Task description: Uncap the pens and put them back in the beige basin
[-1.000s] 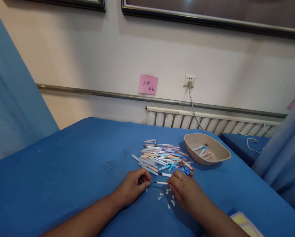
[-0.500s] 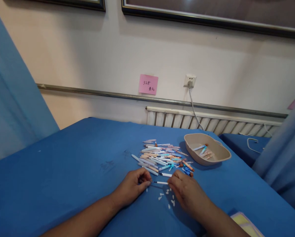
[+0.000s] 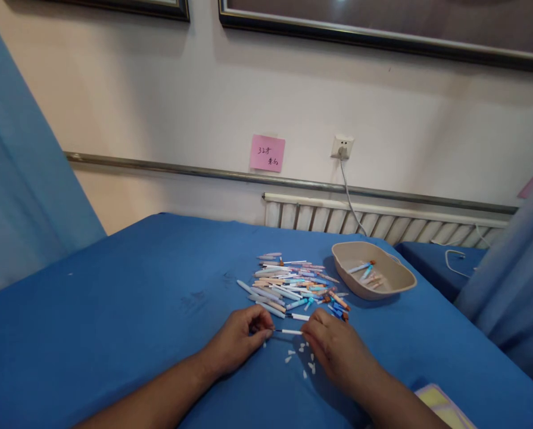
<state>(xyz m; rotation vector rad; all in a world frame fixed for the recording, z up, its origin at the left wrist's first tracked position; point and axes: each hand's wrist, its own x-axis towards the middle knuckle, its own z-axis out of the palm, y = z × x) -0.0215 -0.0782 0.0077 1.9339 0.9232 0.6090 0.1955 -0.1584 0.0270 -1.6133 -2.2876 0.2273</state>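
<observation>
Slim white refill (image 3: 292, 332) level between left hand (image 3: 242, 335) and right hand (image 3: 336, 347), left fingers (image 3: 261, 336) pinching its dark-tipped end, right fingers (image 3: 311, 329) pinching the other, small white pieces (image 3: 288, 359) on the blue surface (image 3: 114, 310), pen parts (image 3: 277, 282) heaped just beyond

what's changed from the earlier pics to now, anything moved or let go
Nothing visibly changed. The right hand still holds the slim white stick, and the left hand stays at its dark tip. The pen pile, small white pieces and beige basin are as they were.
</observation>
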